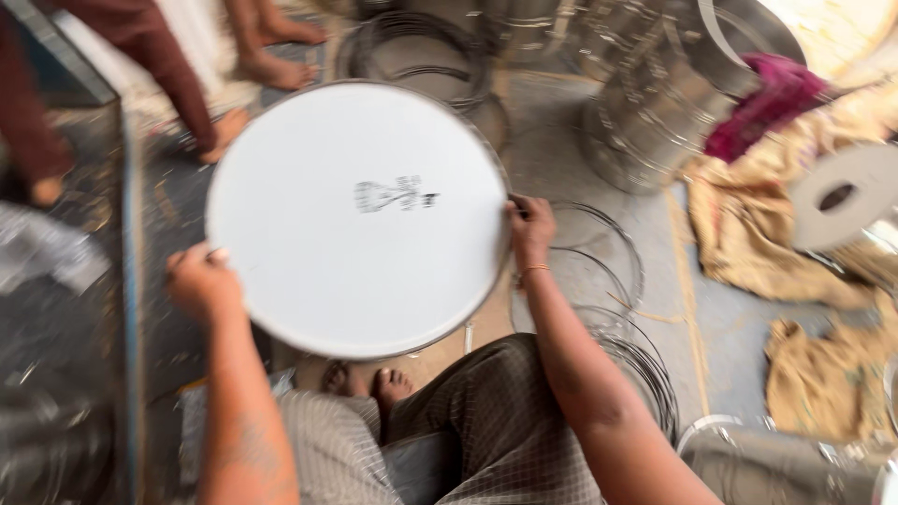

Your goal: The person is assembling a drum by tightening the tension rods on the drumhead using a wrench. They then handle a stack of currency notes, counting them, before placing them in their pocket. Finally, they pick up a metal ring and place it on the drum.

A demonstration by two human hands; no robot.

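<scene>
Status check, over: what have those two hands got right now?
Left hand and right hand grip opposite edges of a round white disc. Wire rings on the floor alongside. Another person's feet beyond.

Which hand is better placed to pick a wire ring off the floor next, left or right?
Right, probably. The right hand grips the white disc edge directly above the wire rings; the left hand holds the far edge, away from them.

Daylight, soft and even, brightest at top right where the floor blows out near the steel drums [655,103]. White disc [357,217] I'm holding reads flat, no glare, its printed mark smeared. Motion blur across the whole frame, worst at left edge. Shadows faint, under my knees only.
</scene>
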